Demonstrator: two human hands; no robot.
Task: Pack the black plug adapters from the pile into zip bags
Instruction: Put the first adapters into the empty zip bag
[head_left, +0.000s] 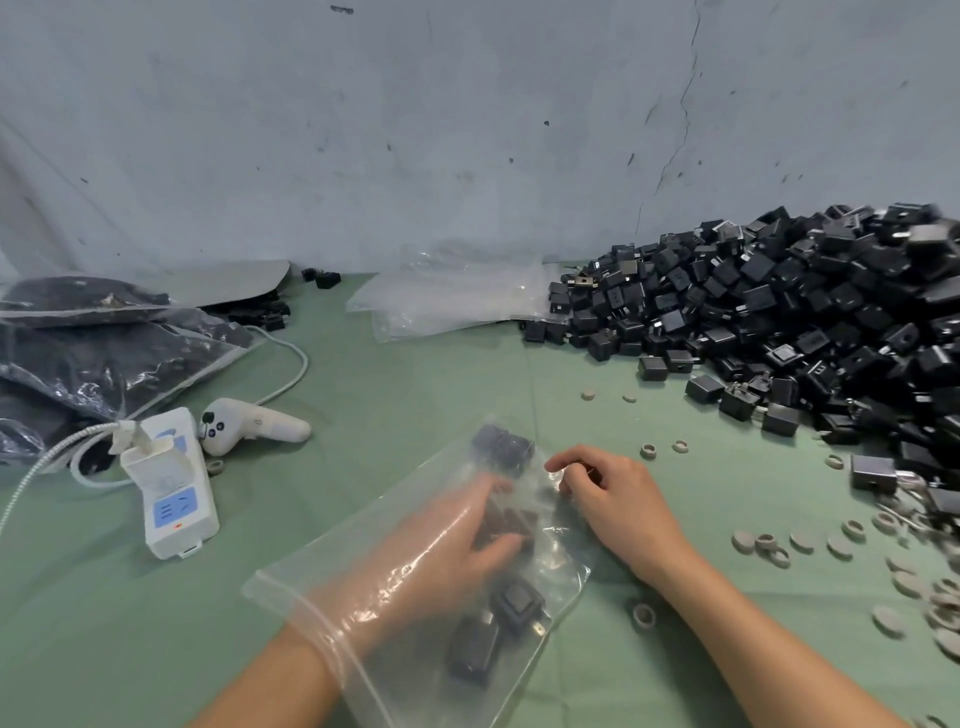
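A clear zip bag (322, 582) lies on the green table in front of me. My left hand (441, 551) is inside it up to the wrist, fingers curled over black plug adapters (506, 519) there. More adapters (514, 605) lie in the bag's lower part and at its far corner. My right hand (613, 499) rests outside the bag at its right edge, fingers pinching the plastic. The big pile of black plug adapters (779, 322) covers the right rear of the table.
Empty clear bags (447, 301) lie at the back centre. Filled bags (104, 358) are stacked at the left. A white power strip (176, 499), a white controller (249, 423) and cables sit left of me. Small grey rings and discs (800, 540) are scattered on the right.
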